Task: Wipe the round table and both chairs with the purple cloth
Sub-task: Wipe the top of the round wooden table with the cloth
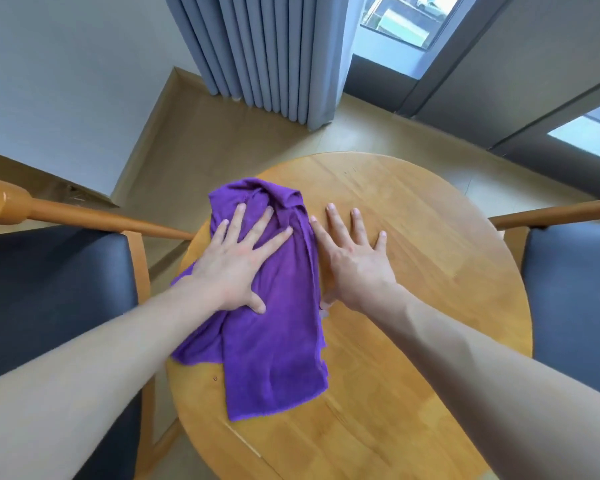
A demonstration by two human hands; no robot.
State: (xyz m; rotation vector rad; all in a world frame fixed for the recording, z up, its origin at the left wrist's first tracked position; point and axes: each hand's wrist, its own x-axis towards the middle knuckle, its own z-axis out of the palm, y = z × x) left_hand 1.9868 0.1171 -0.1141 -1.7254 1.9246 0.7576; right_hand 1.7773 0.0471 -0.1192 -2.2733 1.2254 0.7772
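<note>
Outward of both hands, wooden chairs with dark padded seats are flanking the round table (413,209): the left chair (49,289) is sitting just beside the left forearm, its rail reaching the table edge near the left hand, and the right chair (575,292) is sitting beyond the right forearm, with its own rail (555,213) pointing toward the table. Beyond the fingertips, grey pleated curtains (267,53) are hanging to the floor, and a window (406,26) is showing past them to the right. Both chairs are being cut off by the frame edges, so backs and legs are mostly out of sight; the near rim of the table is disappearing under the forearms. The purple cloth (274,358) is lying rumpled on the left part of the tabletop, bunching into folds ahead of the left fingertips and trailing back toward the person. The left hand (236,261) is pressing flat on the cloth, fingers spread wide. The right hand (354,261) is lying spread on bare wood just beside the cloth, its thumb side touching the cloth's edge.
</note>
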